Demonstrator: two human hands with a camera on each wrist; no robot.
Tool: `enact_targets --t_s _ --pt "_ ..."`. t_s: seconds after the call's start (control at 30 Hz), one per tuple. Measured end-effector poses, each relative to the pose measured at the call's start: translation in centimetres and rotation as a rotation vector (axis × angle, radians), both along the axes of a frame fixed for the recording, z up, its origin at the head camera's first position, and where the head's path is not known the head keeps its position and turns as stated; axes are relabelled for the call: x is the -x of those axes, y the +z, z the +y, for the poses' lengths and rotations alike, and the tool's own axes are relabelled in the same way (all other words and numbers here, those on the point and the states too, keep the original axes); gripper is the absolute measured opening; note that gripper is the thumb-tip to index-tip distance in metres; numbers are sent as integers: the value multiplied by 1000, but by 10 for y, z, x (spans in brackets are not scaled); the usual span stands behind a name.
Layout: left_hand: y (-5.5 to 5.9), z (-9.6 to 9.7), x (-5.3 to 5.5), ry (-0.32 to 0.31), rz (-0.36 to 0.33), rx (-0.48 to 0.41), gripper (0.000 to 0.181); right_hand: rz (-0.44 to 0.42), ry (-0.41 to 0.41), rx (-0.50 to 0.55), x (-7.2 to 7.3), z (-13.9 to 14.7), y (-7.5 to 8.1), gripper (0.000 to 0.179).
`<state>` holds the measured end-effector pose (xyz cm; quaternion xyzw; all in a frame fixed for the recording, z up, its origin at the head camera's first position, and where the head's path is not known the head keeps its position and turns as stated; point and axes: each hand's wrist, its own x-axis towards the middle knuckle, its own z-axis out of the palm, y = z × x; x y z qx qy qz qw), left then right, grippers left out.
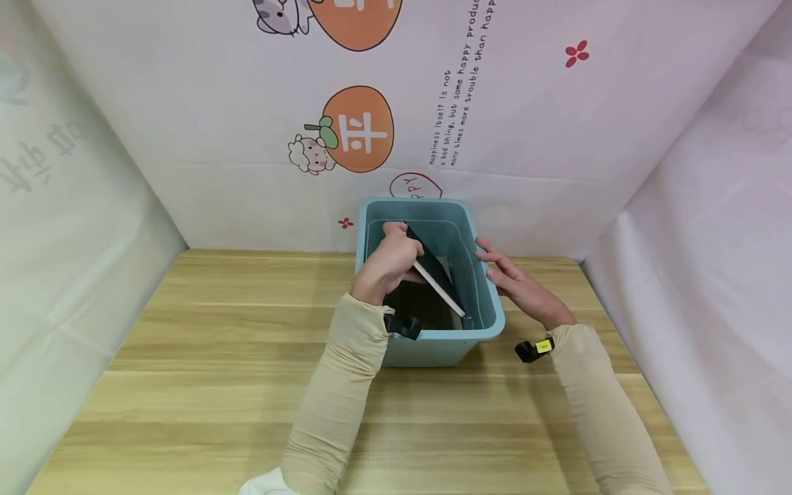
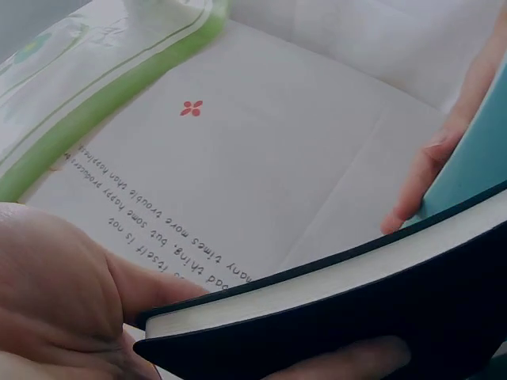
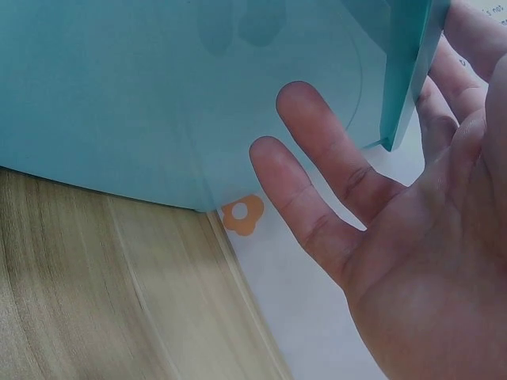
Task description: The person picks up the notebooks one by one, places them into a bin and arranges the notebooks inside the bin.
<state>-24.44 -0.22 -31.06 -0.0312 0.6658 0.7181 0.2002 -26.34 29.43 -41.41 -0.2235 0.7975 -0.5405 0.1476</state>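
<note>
1. Head view. Wood-grain tabletop [image 1: 185, 385] fills the lower frame, enclosed on three sides by white printed cloth [image 1: 526, 124] carrying orange fruit cartoons and lines of small text. Teal plastic bin [image 1: 433, 347] stands at frame centre, against the back cloth. Left hand [image 1: 390, 265] reaches into the bin from the lower left, fingers curled round a black-covered book [image 1: 436, 275]; the book sits tilted inside the bin, white page edge showing, upper corner toward the back wall. A second dark item lies on the bin floor beneath it; its kind cannot be told. Right hand [image 1: 520, 285] rests on the bin's right rim, fingers straight and relaxed, holding nothing. Both arms wear beige sleeves; a small black camera sits at each wrist.

2. Left wrist view. Left hand [image 2: 63, 301] in the lower left, thumb over the book [image 2: 356, 317], a fingertip showing beneath its cover. Book spans the lower right, page block pale between dark covers. Bin wall [image 2: 475, 158] at the right edge, with fingers [image 2: 420, 182] of the other hand laid on it. Printed cloth [image 2: 277, 158] behind.

3. Right wrist view. Right hand [image 3: 412, 237] at the right, palm spread, fingers straight against the bin's outer wall [image 3: 158, 95] at its corner. Tabletop [image 3: 95, 293] at the lower left.
</note>
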Motion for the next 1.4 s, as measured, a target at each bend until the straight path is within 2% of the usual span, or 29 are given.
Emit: enact_targets --t_s 0.07,0.13,0.23,0.33,0.57,0.97,1.2,1.4 --pt "-1 2 0 -13 -9 41 63 -2 0 4 -1 1 0 47" --pt "0 3 0 -16 2 118 63 -7 4 6 -1 2 0 47" --pt "0 2 -1 -17 37 256 58 -13 13 7 -1 2 0 48" --pt "1 0 -1 -12 87 344 50 -6 12 5 -1 2 0 47" --pt "8 -4 -4 0 149 383 47 -6 9 0 -1 -1 2 47" --pt "22 -15 -5 -103 195 530 70 -5 13 5 -3 2 4 47" --pt "31 -22 -8 -80 241 563 78 2 13 -6 -3 2 5 47" --pt "30 -28 -10 -94 319 685 78 14 21 -6 -3 2 5 48"
